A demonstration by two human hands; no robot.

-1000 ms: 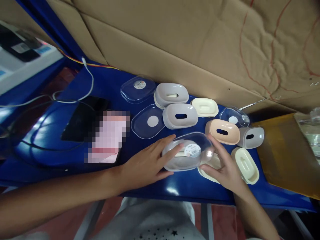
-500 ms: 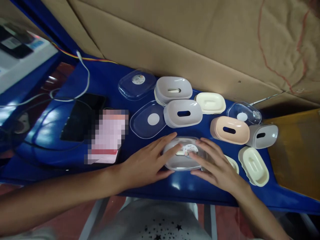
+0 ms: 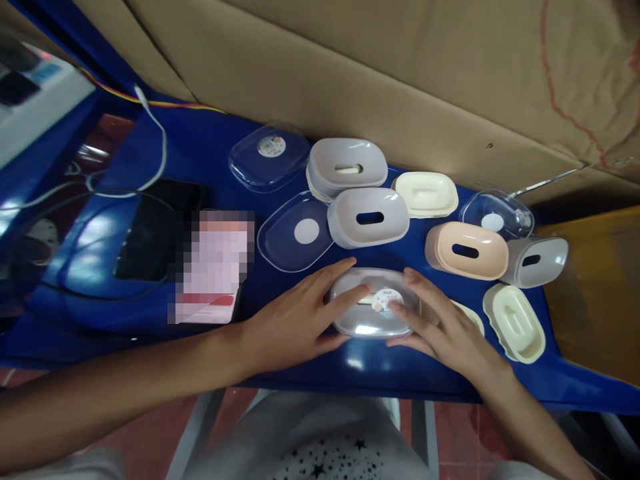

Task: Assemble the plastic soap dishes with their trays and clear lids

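An oval plastic soap box (image 3: 367, 325) with a clear domed lid and a round sticker sits on the table in front of me. My left hand (image 3: 293, 323) grips its left side, fingers bent over the lid and thumb low at the near edge. On the right side my right hand (image 3: 453, 333) holds it the same way, its fingers on the lid beside the sticker. Behind it stand a lilac slotted tray (image 3: 340, 233) and another lilac tray (image 3: 327, 167). A peach slotted tray (image 3: 475, 269) lies beyond my right hand, which partly hides a cream base (image 3: 470, 318).
Clear lids (image 3: 275, 250) lie at the back left, and one clear lid (image 3: 477, 207) at the back right. Cream bases (image 3: 525, 340) and a grey tray (image 3: 550, 263) are near the cardboard box (image 3: 595, 287). A phone (image 3: 215, 260) and cables (image 3: 163, 150) occupy the left.
Both hands stay on the soap box, with little finger movement. The view has shifted slightly, and the lid's shine and sticker appear a bit different.
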